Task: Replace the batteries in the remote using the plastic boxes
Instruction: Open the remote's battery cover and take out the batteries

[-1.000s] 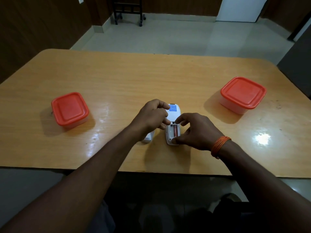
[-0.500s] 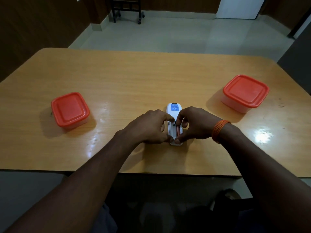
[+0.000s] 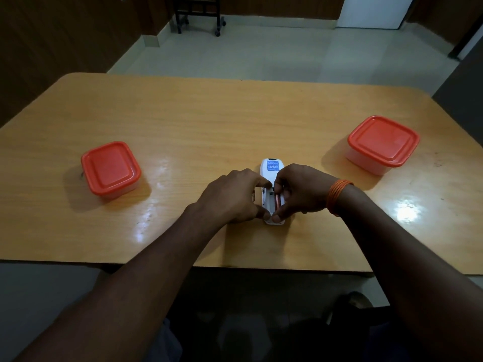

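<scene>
Both hands have closed in on the remote since a second ago, when the left one sat further left over a small white piece beside it; that piece is now hidden. Boxes unmoved.

Tabletop: wood grain, glossy, fills the middle of the frame, glare patches lower left of centre and at right.

Right box: red lid on, clear body, right edge of the frame, well apart from the hands. Left box: red lid on, left of centre, also well apart. Contents of neither can be made out.

Left hand: just left of the remote at frame centre, fingers curled, index tip at the remote's left edge near mid-length, thumb at its near end. Grip pinched against the remote's side.

Right hand: on the remote's right side, index finger at the top of the open battery bay, thumb at the near end. Grip clamped on the remote; whether the fingers also press the battery, cannot tell. Orange band on this wrist.

Remote: white, back side up, flat on the tabletop between the hands, long axis pointing away from the person, blue label at the far end, cover off.

Battery: reddish, lying lengthwise in the right slot of the bay. Left slot looks dark; too small to tell more.
</scene>
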